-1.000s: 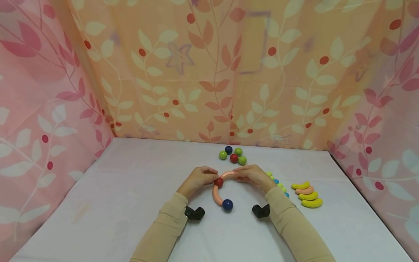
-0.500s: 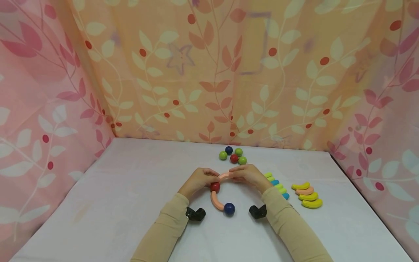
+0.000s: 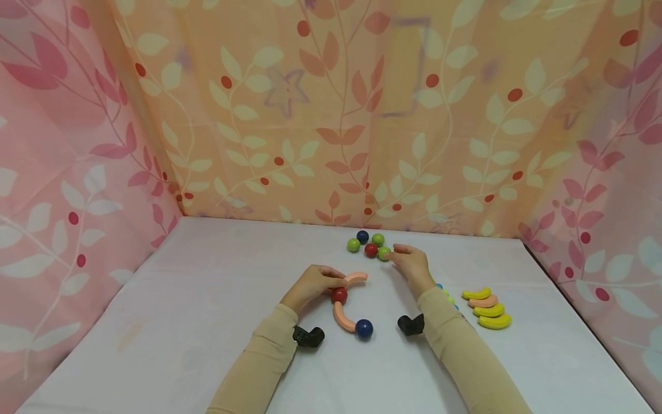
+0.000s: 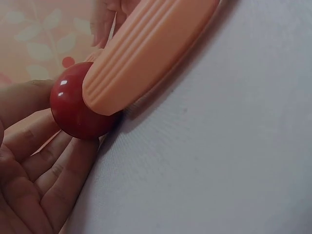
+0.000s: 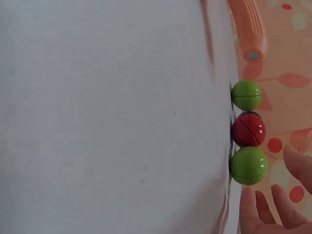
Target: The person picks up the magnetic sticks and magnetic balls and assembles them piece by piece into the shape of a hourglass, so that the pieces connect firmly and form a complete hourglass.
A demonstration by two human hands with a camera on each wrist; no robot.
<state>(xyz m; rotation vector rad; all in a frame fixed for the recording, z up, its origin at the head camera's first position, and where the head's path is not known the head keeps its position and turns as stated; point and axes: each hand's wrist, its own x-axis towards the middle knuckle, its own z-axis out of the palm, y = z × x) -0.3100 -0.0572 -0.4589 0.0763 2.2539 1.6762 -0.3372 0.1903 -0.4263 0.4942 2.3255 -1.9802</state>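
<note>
So the left hand (image 3: 310,284) is on the little chain of parts near the middle of the desk (image 3: 181,322). Its fingers are curled around the red ball (image 3: 339,295) and the near end of the upper peach curved piece (image 3: 355,278); in the left wrist view the ball sits snug against that ribbed piece's end with fingertips cupping it. Below the red ball a second peach curved piece (image 3: 342,317) bends down to a blue ball (image 3: 364,328), all of it lying flat on the desk.

The right hand (image 3: 410,263) is off the chain, up toward the far edge, fingers loose and spread, gripping nothing. Its fingertips are right at a green ball (image 3: 384,253), though I can't really tell if they're touching it or just beside it. That ball is part of a small cluster by the far edge: a red ball (image 3: 370,250), two more green balls (image 3: 354,245), and a dark blue one (image 3: 362,236).

Toward the right edge there's a stack of yellow curved pieces (image 3: 486,311) with one peach piece among them, and a row of green and blue pieces (image 3: 446,294) mostly hidden behind the right sleeve. Flowery pink and orange curtains (image 3: 331,115) hang around the desk.
</note>
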